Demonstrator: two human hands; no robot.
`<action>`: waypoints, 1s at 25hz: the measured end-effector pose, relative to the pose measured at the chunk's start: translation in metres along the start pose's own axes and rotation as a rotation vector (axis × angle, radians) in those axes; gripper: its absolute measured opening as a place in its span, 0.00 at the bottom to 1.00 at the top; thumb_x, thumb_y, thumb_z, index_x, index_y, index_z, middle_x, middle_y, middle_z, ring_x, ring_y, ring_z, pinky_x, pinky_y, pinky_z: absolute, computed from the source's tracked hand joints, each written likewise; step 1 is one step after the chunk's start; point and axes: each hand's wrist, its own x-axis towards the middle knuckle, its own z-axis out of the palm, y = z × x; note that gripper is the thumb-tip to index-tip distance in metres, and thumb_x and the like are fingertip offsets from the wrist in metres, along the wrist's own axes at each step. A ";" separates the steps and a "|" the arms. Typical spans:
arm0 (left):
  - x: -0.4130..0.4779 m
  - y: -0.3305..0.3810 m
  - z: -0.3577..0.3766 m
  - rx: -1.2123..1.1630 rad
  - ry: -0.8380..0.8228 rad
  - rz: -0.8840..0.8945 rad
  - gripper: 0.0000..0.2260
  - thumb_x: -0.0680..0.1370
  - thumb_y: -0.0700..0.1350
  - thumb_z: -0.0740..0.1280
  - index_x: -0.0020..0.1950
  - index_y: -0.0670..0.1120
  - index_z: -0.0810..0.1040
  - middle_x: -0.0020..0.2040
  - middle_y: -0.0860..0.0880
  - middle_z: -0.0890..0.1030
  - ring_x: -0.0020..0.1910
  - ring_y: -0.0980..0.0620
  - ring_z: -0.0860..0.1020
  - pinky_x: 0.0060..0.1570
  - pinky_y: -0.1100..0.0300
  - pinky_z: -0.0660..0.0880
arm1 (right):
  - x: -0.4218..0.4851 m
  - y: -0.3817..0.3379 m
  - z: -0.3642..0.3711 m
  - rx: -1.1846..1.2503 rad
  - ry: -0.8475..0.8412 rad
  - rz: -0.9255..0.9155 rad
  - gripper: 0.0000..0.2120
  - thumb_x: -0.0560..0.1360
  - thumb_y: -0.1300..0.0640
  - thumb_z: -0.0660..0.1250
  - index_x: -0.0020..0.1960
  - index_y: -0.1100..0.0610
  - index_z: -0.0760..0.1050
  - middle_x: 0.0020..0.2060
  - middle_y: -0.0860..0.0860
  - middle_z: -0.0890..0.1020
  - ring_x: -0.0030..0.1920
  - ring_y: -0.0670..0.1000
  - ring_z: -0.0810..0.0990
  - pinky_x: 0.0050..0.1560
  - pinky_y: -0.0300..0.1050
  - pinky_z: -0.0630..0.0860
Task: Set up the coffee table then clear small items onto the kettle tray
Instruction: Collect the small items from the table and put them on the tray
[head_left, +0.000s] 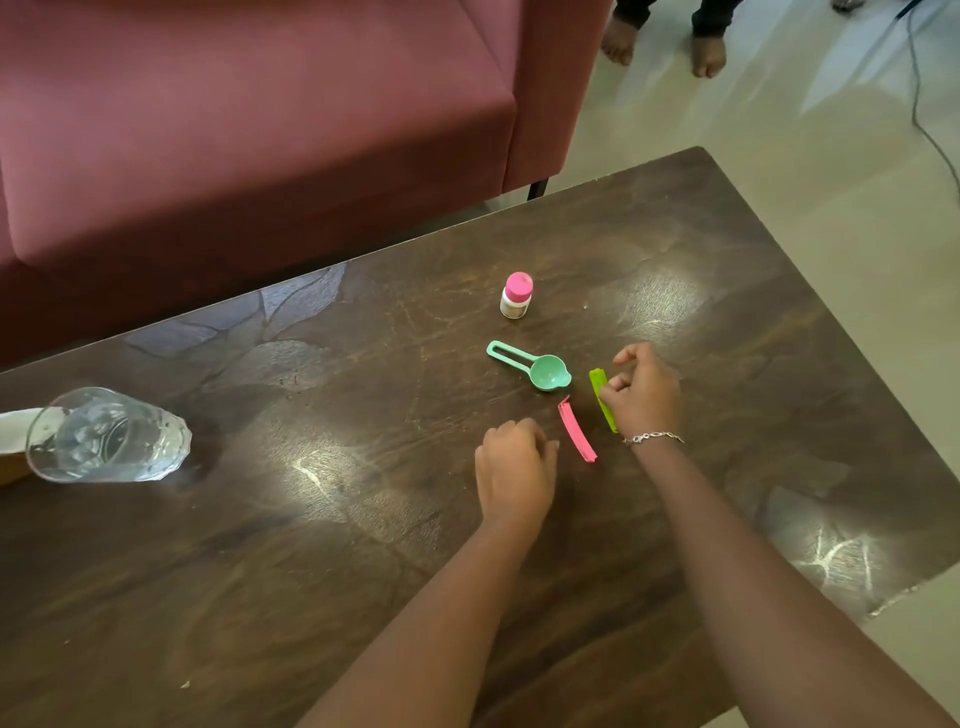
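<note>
We see 4 small items on the dark table (363, 415): a white bottle (516, 299) with a pink cap, upright; a mint scoop (548, 373) bowl-up just nearer; a pink clip (577, 430) lying flat; a green clip (598, 382) beside it, partly under the right hand (644, 397).

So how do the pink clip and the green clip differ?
The pink clip lies free on the table, untouched; the green clip sits under the right hand, whose fingers curl on it. The pink clip shows whole, the green clip only partly. Both are slim plastic strips, side by side.
</note>
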 end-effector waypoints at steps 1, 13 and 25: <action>0.008 0.009 0.005 -0.079 -0.006 -0.099 0.08 0.76 0.49 0.65 0.46 0.45 0.78 0.47 0.47 0.81 0.48 0.48 0.77 0.48 0.53 0.75 | -0.003 0.003 -0.005 0.023 0.016 -0.012 0.12 0.68 0.66 0.68 0.49 0.59 0.70 0.31 0.51 0.77 0.35 0.54 0.75 0.38 0.42 0.67; 0.032 0.038 0.033 0.035 -0.146 -0.312 0.08 0.78 0.46 0.62 0.53 0.44 0.76 0.52 0.44 0.81 0.52 0.44 0.79 0.47 0.56 0.74 | -0.036 0.013 -0.044 0.092 0.034 -0.033 0.13 0.67 0.66 0.69 0.48 0.59 0.69 0.31 0.51 0.77 0.28 0.46 0.72 0.38 0.41 0.68; -0.067 -0.117 -0.087 -0.295 0.135 -0.366 0.14 0.73 0.47 0.69 0.30 0.51 0.68 0.29 0.54 0.75 0.35 0.51 0.76 0.33 0.59 0.66 | -0.111 -0.077 0.027 0.294 -0.151 -0.137 0.21 0.66 0.69 0.70 0.41 0.46 0.65 0.29 0.47 0.76 0.29 0.44 0.74 0.35 0.34 0.71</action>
